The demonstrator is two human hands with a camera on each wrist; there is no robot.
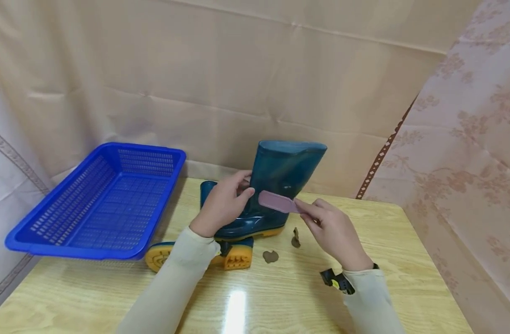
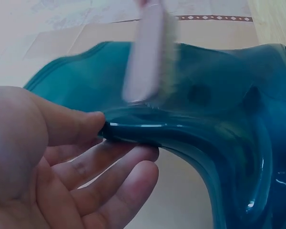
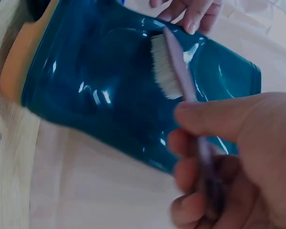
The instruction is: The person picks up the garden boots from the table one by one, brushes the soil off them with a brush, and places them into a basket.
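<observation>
A teal rubber boot (image 1: 280, 171) with a yellow-orange sole stands tilted on the table. My left hand (image 1: 227, 202) pinches the front of its shaft between thumb and fingers; the left wrist view shows the thumb on the rubber (image 2: 219, 124). In my right hand (image 1: 334, 227) is a pinkish-purple scrubbing brush (image 1: 275, 202), gripped by its handle. Its white bristles (image 3: 163, 67) face the boot's side at the shaft, close against it in the right wrist view. A second boot (image 1: 238, 256) lies on its side below, sole toward me, partly hidden by my left forearm.
A blue plastic basket (image 1: 154, 227) stands at the left of the wooden table (image 1: 288, 301). Brown flakes, one flat (image 1: 270, 256) and others upright (image 1: 295, 239), lie near the boot's heel. A beige curtain (image 1: 238, 69) hangs behind the table.
</observation>
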